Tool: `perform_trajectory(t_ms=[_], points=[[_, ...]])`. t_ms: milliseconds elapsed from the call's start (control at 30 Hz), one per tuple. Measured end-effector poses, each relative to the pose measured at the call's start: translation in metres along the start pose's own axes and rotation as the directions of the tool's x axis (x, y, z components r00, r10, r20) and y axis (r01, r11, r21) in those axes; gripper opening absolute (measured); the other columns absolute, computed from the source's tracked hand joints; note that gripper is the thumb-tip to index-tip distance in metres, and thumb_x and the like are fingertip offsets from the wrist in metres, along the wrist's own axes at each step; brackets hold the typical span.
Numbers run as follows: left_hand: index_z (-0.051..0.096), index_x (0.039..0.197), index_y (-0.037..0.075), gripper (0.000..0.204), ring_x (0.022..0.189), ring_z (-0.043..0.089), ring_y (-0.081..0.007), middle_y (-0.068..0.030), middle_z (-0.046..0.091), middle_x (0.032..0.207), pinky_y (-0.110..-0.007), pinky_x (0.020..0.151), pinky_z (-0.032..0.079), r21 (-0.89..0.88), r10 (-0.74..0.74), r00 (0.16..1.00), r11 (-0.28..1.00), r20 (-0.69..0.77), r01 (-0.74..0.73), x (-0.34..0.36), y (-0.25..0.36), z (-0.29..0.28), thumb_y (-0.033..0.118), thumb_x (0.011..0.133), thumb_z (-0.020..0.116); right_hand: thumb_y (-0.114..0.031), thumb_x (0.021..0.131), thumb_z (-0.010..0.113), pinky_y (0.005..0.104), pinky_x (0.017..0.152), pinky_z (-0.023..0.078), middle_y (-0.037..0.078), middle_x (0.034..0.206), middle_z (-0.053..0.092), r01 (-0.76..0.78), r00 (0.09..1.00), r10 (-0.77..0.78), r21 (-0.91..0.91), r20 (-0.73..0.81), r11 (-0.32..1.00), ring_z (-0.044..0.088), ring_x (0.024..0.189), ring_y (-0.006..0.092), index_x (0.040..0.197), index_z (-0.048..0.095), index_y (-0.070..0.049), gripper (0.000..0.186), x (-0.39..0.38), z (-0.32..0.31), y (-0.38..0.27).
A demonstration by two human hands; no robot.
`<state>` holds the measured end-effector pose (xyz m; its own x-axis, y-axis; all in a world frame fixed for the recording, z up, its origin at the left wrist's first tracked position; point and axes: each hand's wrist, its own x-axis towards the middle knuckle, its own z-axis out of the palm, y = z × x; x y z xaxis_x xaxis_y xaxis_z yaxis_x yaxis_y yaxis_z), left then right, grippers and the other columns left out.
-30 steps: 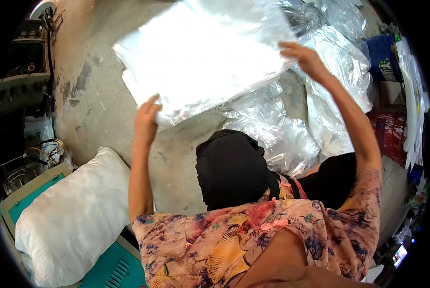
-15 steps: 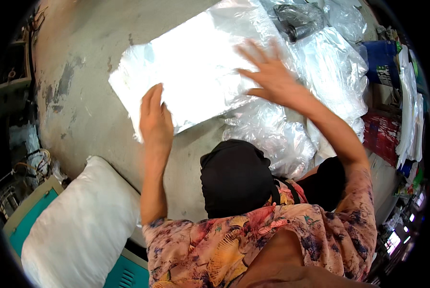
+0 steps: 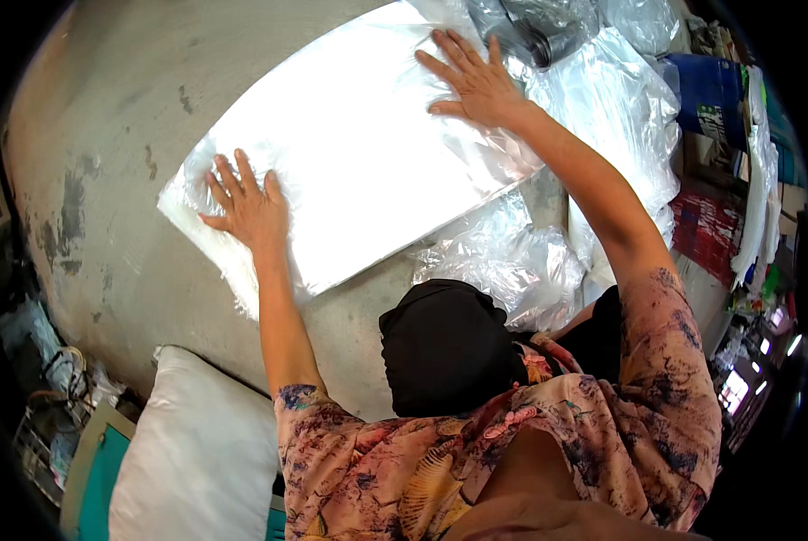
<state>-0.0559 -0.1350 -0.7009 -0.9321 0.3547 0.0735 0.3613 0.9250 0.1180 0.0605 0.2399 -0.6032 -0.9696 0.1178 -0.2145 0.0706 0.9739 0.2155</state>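
A broad stack of white sheets under clear plastic film (image 3: 359,153) lies slantwise on the grey floor in front of me. My left hand (image 3: 244,206) rests on its left end with the fingers spread, beside a ragged edge of film. Near the far right end my right hand (image 3: 478,86) presses down flat, fingers apart, on the crinkled plastic. Neither hand grips anything. Whether the white is sheet or bag under the glare I cannot tell.
Crumpled clear plastic bags (image 3: 602,135) pile up to the right, with more loose film (image 3: 507,261) near my knee. A blue container (image 3: 706,97) and a red sack (image 3: 707,232) stand at the right. A white pillow-like bundle (image 3: 196,451) lies at the lower left.
My left hand has spread out and moved left onto the stack's end. My right hand has gone farther away and settled flat. The stack now looks smoother and reaches farther left.
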Motion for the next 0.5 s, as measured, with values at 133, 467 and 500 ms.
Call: perform_trajectory(t_ms=[133,467,500], points=[[0.023,0.157,0.03,0.064,0.152,0.006,-0.0285,-0.0021,0.014,0.165,-0.075,0.105,-0.003,0.067,-0.001,0.999,0.998,-0.054,0.004,-0.003,-0.002,0.006,0.049,0.098,0.042,-0.059,0.087,0.057,0.0637,0.116,0.004,0.011,0.165,0.004,0.067,0.993,-0.015,0.459,-0.116,0.886,-0.001,0.152,0.0261,0.157,0.018,-0.03,0.085,-0.004,0.044,0.0],[0.031,0.153,0.031,0.057,0.148,0.026,-0.0269,0.0014,0.026,0.162,-0.078,0.102,0.014,0.288,0.148,0.96,0.955,-0.238,-0.076,-0.007,-0.038,0.038,0.054,0.102,0.035,-0.049,0.084,0.067,0.0667,0.109,0.021,0.014,0.152,0.037,0.219,0.975,-0.207,0.207,-0.074,0.954,0.031,0.141,0.0334,0.147,0.042,-0.024,0.071,-0.024,0.01,0.01],[0.032,0.153,0.03,0.057,0.147,0.026,-0.0266,0.0009,0.027,0.161,-0.078,0.101,0.017,0.289,0.157,0.959,0.954,-0.235,-0.085,-0.004,-0.043,0.042,0.055,0.101,0.033,-0.046,0.085,0.067,0.0623,0.107,0.028,0.014,0.147,0.043,0.25,0.967,-0.225,0.287,-0.117,0.925,0.038,0.137,0.0331,0.144,0.046,-0.023,0.067,-0.043,0.002,0.035]])
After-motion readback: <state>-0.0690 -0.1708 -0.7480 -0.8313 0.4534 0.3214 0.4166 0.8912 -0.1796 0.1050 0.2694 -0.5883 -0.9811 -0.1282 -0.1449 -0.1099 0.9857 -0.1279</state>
